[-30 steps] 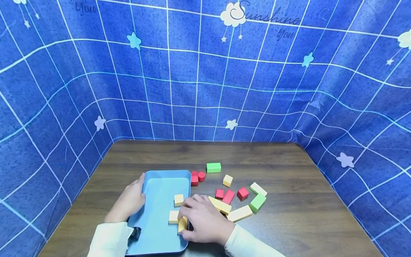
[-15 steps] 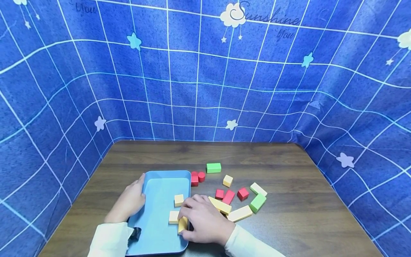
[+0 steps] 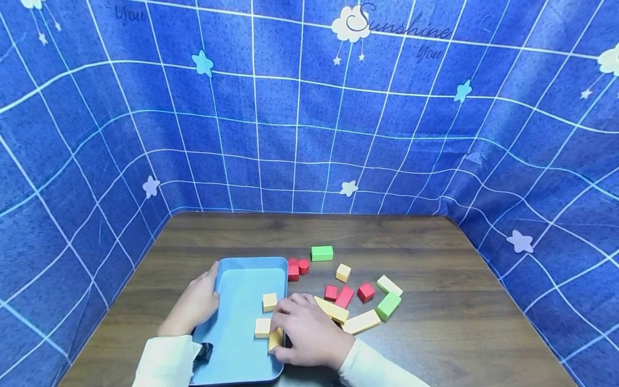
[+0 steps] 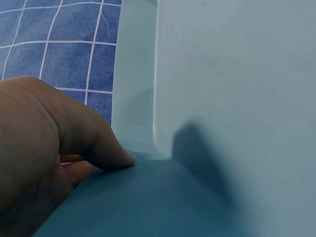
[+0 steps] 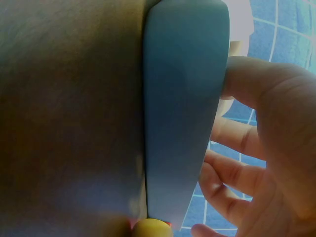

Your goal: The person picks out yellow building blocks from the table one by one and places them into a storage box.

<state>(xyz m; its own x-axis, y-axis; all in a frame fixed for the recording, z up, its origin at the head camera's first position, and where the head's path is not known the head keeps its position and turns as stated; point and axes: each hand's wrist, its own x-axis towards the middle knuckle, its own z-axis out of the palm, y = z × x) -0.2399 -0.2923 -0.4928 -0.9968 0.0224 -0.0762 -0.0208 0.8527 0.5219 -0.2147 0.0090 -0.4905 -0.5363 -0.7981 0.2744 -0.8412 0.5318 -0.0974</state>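
Tray [image 3: 237, 344], blue, sits on the brown surface [image 3: 435, 333] and is our landmark. We see the left hand [image 3: 195, 303] gripping the tray's left rim, thumb on the edge. Right hand [image 3: 307, 333] lies over the tray's right rim, fingers pinching a yellow block [image 3: 275, 339] inside it. Two more tan blocks [image 3: 269, 301] lie in the tray just beyond that one. Right of the tray we see scattered loose blocks: red pieces [image 3: 344, 295], green ones [image 3: 388, 305], a tan bar [image 3: 360, 321]. A green block [image 3: 321, 252] lies off the tray's far right corner.
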